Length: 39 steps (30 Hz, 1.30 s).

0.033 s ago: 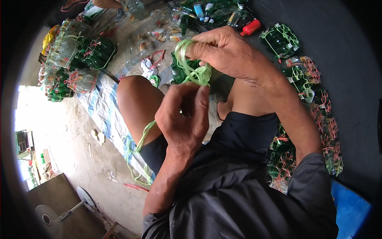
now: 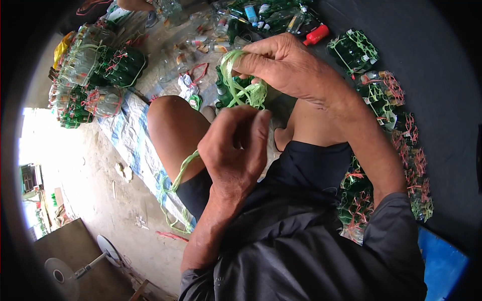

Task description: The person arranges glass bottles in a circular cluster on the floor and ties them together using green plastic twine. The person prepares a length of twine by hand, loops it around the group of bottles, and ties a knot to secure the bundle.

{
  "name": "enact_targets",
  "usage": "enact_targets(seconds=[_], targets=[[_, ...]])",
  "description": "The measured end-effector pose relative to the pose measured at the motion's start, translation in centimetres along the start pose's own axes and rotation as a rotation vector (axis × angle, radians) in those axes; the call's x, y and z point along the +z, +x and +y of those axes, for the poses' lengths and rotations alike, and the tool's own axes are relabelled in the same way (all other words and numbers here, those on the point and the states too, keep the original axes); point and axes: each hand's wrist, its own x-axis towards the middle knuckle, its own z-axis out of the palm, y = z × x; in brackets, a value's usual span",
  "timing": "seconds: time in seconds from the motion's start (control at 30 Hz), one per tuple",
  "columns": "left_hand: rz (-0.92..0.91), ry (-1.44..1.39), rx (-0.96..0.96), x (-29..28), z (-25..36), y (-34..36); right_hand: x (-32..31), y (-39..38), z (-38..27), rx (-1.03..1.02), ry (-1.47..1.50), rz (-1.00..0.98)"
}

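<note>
My right hand (image 2: 273, 62) is closed on a looped, tangled bunch of light green plastic twine (image 2: 246, 90), held up above my knees. My left hand (image 2: 233, 143) sits just below it, fingers curled and pinched at the bunch's lower end. A loose length of the same twine runs down past the left knee to the pale woven sheet (image 2: 120, 115). Behind the twine, partly hidden, stands a cluster of green glass bottles (image 2: 222, 93) on the floor.
Bundles of tied bottles are stacked at the left (image 2: 80, 60) and along the right (image 2: 376, 100). Loose bottles (image 2: 251, 17) lie at the back near a red container (image 2: 316, 34). Another person's leg (image 2: 133, 4) shows at the top. A fan (image 2: 60, 276) and blue board (image 2: 442, 261) are lower down.
My left hand has shifted slightly to the right, and the twine just above it has moved a little. My right hand is nearly still.
</note>
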Motion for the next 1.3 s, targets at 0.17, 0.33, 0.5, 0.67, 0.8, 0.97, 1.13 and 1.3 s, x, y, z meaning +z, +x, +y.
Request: enact_targets(seconds=[0.17, 0.33, 0.5, 0.67, 0.8, 0.97, 1.13, 1.3], targets=[[-0.133, 0.004, -0.041, -0.7, 2.7, -0.6, -0.7, -0.1, 0.2, 0.008, -0.101, -0.085], [-0.171, 0.071, -0.04, -0.7, 2.7, -0.5, -0.5, -0.7, -0.4, 0.051, -0.064, -0.051], [-0.049, -0.027, -0.181, 0.2, 0.2, -0.7, -0.5, -0.8, -0.7, 0.063, -0.171, -0.062], [-0.129, -0.063, -0.3, 0.3, -0.1, -1.0, -0.8, -1.3, -0.9, 0.115, -0.087, -0.086], [-0.188, -0.252, -0.387, 0.1, -0.7, -1.0, -0.3, -1.5, -1.4, 0.174, 0.001, -0.126], [-0.241, -0.415, -0.537, -0.4, -0.2, -0.9, -0.2, -1.8, -1.1, 0.222, 0.05, -0.143], [-0.258, -0.465, -0.588, -0.8, -0.5, -1.1, -0.4, -2.0, 0.1, 0.234, 0.018, -0.179], [-0.227, -0.485, -0.588, -0.9, -1.0, -1.3, -0.9, -2.9, 0.5, 0.281, 0.08, -0.153]])
